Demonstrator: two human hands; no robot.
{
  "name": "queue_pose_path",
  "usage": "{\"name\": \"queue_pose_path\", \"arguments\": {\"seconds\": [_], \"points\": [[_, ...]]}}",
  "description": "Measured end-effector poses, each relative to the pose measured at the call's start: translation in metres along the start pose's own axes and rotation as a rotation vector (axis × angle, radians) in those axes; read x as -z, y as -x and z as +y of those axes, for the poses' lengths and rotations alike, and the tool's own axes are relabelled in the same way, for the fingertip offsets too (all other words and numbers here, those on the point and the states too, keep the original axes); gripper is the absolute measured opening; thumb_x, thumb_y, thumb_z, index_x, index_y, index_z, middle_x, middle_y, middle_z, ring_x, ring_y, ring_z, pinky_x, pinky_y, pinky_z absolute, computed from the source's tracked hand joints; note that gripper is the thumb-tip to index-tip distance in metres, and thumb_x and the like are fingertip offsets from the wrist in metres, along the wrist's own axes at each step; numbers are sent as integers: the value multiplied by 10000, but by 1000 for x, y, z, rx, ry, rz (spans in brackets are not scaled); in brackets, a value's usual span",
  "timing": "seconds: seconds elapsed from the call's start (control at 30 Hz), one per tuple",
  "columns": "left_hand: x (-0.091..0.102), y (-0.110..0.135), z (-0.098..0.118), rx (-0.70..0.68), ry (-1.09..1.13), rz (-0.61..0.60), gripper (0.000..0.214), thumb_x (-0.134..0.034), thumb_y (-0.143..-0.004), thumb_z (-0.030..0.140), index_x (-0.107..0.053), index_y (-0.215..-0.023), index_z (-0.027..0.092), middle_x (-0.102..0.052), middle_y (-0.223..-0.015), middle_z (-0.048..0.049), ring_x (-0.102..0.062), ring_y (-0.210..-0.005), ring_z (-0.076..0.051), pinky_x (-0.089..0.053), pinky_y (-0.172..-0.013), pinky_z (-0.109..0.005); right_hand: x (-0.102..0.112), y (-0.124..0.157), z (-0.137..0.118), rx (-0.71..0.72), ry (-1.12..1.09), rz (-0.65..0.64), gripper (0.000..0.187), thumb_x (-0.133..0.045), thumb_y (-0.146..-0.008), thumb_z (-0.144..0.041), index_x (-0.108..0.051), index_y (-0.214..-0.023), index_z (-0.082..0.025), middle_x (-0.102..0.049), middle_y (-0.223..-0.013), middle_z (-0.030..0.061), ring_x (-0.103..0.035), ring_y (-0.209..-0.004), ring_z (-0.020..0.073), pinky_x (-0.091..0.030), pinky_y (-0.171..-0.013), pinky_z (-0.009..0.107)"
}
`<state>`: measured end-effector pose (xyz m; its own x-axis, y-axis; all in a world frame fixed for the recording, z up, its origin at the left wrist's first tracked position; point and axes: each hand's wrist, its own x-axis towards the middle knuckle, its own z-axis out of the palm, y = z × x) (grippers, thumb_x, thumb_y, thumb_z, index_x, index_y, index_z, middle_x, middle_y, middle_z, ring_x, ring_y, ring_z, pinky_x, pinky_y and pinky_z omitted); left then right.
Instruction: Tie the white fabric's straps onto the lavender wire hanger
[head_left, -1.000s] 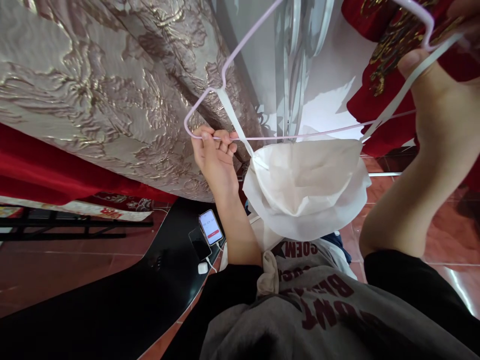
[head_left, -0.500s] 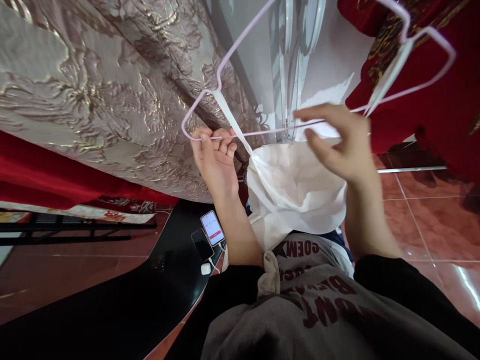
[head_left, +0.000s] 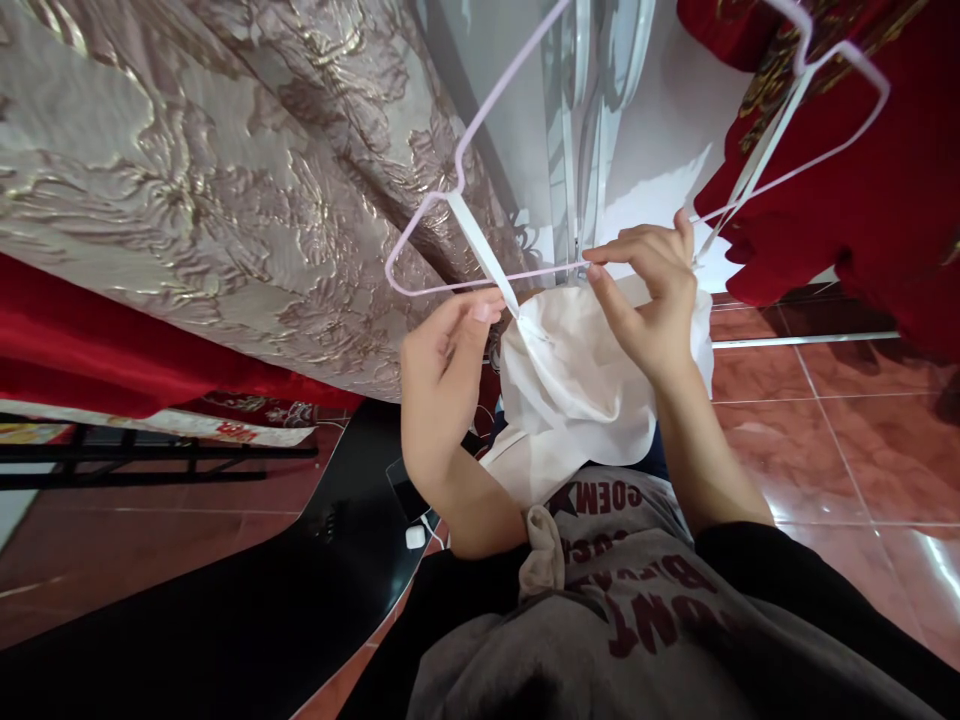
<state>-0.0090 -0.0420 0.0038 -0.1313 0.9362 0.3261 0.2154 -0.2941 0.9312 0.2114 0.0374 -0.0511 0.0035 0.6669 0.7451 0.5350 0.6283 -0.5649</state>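
Note:
A pale pink wire hanger [head_left: 480, 110] hangs in front of me with a white cloth garment [head_left: 577, 385] strung from it by two white straps. My left hand [head_left: 442, 380] pinches the left strap where it meets the cloth, just under the hanger's bottom bar. My right hand [head_left: 652, 300] pinches the upper edge of the white garment at the bar, near the right strap. Both hands are closed on the fabric.
A beige and gold embroidered fabric [head_left: 225, 180] fills the upper left, with red cloth [head_left: 97, 350] under it. Red garments [head_left: 862, 180] hang at the upper right. A black table [head_left: 225, 590] with a phone and charger stands below on red floor tiles [head_left: 825, 420].
My left hand let go of the hanger's bottom bar and moved right onto the strap. My right hand came down from the hanger's top right corner onto the garment's upper edge.

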Motion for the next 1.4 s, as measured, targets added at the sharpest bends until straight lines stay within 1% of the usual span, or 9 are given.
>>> {"name": "queue_pose_path", "arguments": {"seconds": [0.27,0.5,0.63,0.8,0.9,1.07,1.2,1.33,1.4], "points": [[-14,-6,-8,-87,20,201,251,-741,-1114,492,-816,-1264,305,-808,-1333,-70,-783,-1252,-330,-664,-993,-447,4,5,-1,37,39,-20,174,-645,-1082,-411,-799,-1132,-348,-808,-1079,19,-739,-1195,268,-369,-1370,681],[-23,-14,1,-11,234,93,236,-764,-1080,477,-852,-1248,336,-805,-1117,-59,-524,-536,-157,-422,-515,-368,6,5,-4,34,29,-21,179,-638,-1080,-412,-801,-1112,-344,-815,-1070,19,-745,-1188,274,-334,-1386,703],[-13,-28,14,-11,402,31,347,-743,-1004,613,-846,-1207,350,-788,-1312,-54,-632,-697,-216,-410,-487,-372,9,3,-4,24,10,-39,185,-631,-1088,-427,-794,-1112,-344,-810,-1068,15,-738,-1197,269,-320,-1398,697],[14,-39,2,-41,403,319,362,-588,-1048,577,-796,-1260,370,-628,-1670,73,-732,-1052,-251,-497,-589,-340,19,-4,4,21,7,-88,177,-644,-1077,-432,-799,-1122,-360,-810,-1096,6,-727,-1216,276,-345,-1386,699],[13,-38,-21,0,331,519,290,-649,-1021,434,-813,-1242,341,-738,-1543,26,-638,-742,-148,-412,-514,-295,23,-6,7,33,9,-99,181,-635,-1084,-417,-803,-1120,-361,-814,-1101,4,-732,-1210,277,-332,-1390,712],[-10,-34,-44,58,321,248,313,-723,-1053,576,-846,-1083,290,-860,-1168,-68,-447,-515,-123,-325,-458,-325,24,2,-15,101,-6,-96,222,-689,-1053,-347,-794,-1249,-357,-833,-1173,10,-750,-1242,305,-353,-1355,768],[-25,-37,-43,-10,537,272,403,-733,-1062,628,-743,-915,252,-798,-902,-52,-440,-462,-119,-304,-423,-302,28,3,-11,129,-63,-67,340,-730,-1040,-382,-768,-1378,-393,-791,-1357,12,-704,-1377,325,-425,-1333,739],[-28,-40,-38,57,653,303,387,-709,-1140,435,-667,-822,218,-712,-797,-37,-407,-436,-92,-256,-415,-282,42,-11,44,204,-229,422,568,-787,-979,-654,-743,-1458,-353,-708,-1416,61,-750,-1032,197,-663,-875,437],[-26,-40,-37,59,676,301,406,-597,-1201,328,-654,-818,208,-711,-792,-45,-395,-429,-87,-239,-419,-278,52,-20,63,165,-227,347,625,-834,-939,-668,-750,-1448,-315,-741,-1312,80,-744,-920,180,-640,-765,399]]}}
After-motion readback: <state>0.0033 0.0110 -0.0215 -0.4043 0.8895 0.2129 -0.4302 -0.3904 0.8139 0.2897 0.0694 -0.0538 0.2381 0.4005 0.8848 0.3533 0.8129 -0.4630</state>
